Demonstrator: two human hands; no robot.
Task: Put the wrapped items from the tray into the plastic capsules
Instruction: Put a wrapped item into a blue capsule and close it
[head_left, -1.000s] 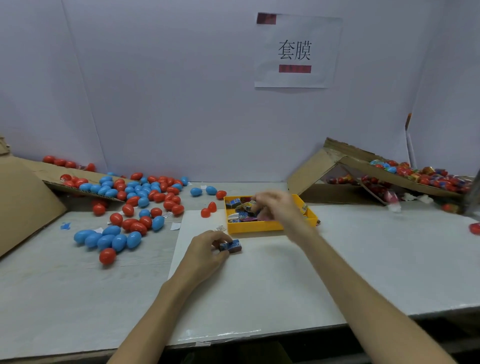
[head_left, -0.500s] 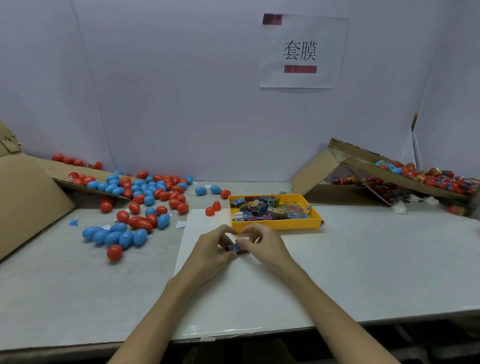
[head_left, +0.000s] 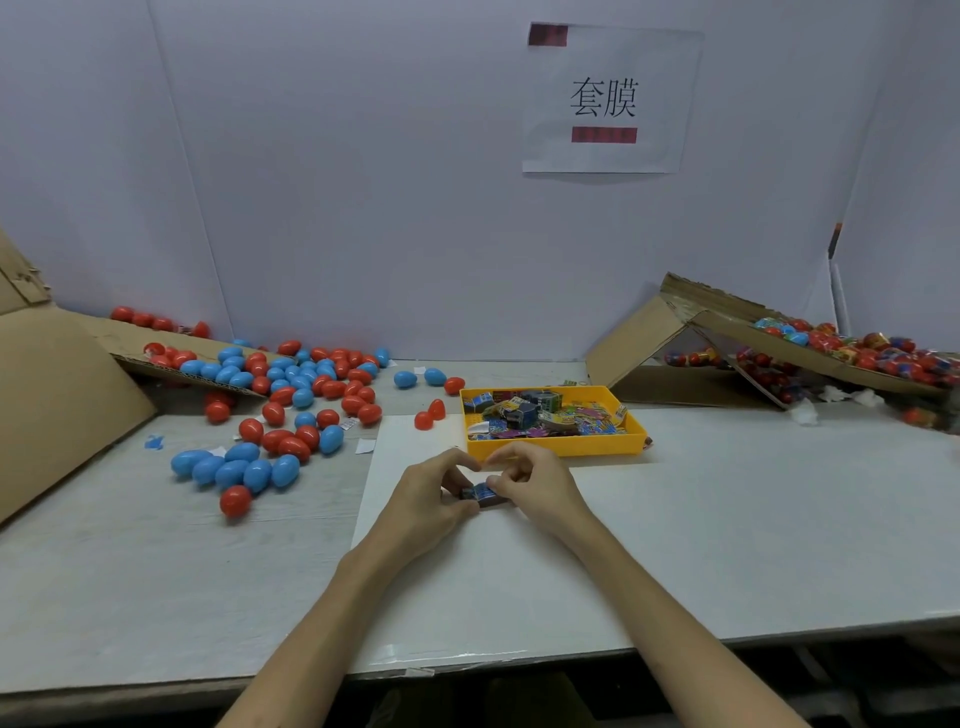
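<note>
Wrapped items (head_left: 540, 415) fill the yellow tray (head_left: 556, 448) at the middle of the table (head_left: 779, 519).

Head view: one small wrapped item (head_left: 482, 493) sits just in front of the tray, between my two hands. I cannot tell whether it rests on the table. My left hand (head_left: 428, 501) pinches its left end with curled fingers. My right hand (head_left: 543, 486) pinches its right end and top edge.

I judge the item light and small, with a slick wrapper soft enough to crumple. I would grip the short ends with light pressure only.

Red and blue capsules (head_left: 291, 405) lie well apart to the left, and neither hand holds one. I judge that one hand must let go to fetch a capsule.
</note>
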